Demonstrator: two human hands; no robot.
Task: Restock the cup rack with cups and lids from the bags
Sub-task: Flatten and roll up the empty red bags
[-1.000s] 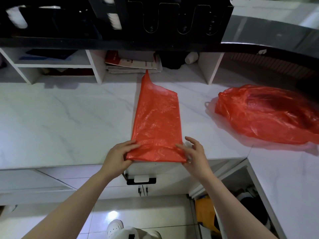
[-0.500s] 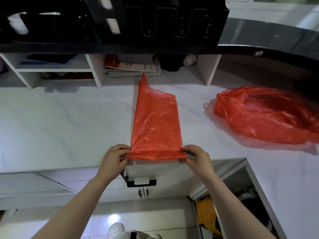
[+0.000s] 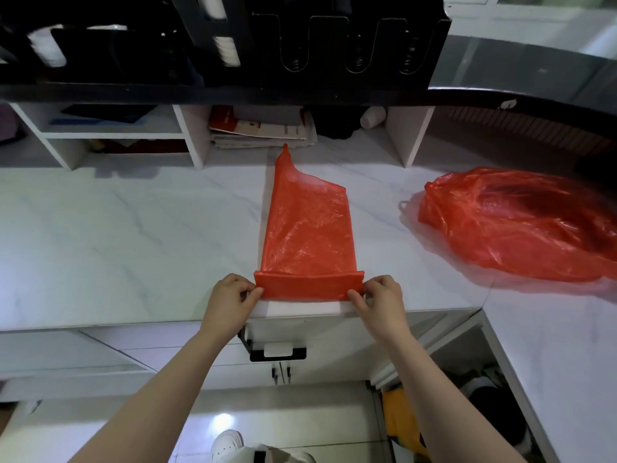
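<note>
Pinching the two near corners of a flat red bag (image 3: 307,228), the left hand (image 3: 230,295) and the right hand (image 3: 380,299) are at the front edge of the white marble worktop (image 3: 133,245). On each hand the thumb and fingers are curled tight on the plastic. Between the hands, the near end of the bag is turned over into a narrow folded strip that runs across its whole width. The rest of the bag lies flat on the worktop, pointing away from the person, with one pointed tip at its far left corner.

To the right, well apart from it, a second red bag (image 3: 517,225) lies bulging on the worktop; what is inside I cannot tell. Further back, a pile of papers (image 3: 263,132) lies in an open white shelf (image 3: 195,135). Above is the black cup rack (image 3: 334,45), with white stacks (image 3: 227,51) in its left slots.
</note>
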